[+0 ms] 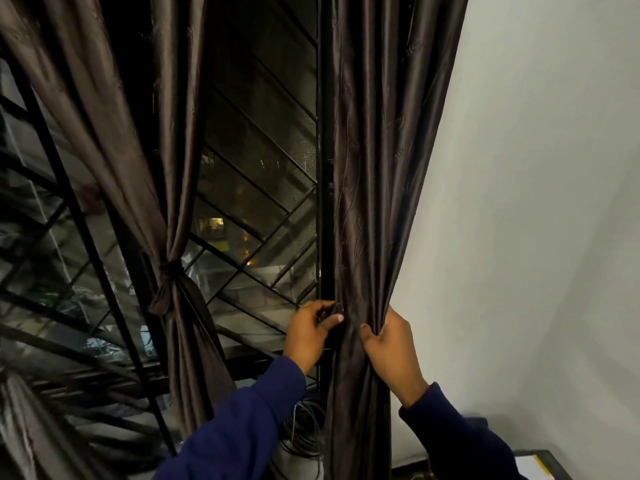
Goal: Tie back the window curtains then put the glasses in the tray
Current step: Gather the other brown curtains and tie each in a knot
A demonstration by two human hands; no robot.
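Observation:
A dark brown satin curtain [374,188] hangs at the right side of the window, gathered into a narrow bunch at waist height. My right hand [391,351] grips the bunch from its right side, fingers curled into the folds. My left hand [310,332] pinches a dark strip of fabric against the curtain's left edge; whether this is a tie-back I cannot tell. A second brown curtain [173,150] hangs left of centre, bound by a knotted tie [169,268]. No glasses or tray are in view.
The window [256,188] has a black metal grille with diagonal bars, night outside. A plain white wall [540,202] is on the right. Coiled cables [304,431] lie below the window. A dark-framed object's corner [540,462] shows at the bottom right.

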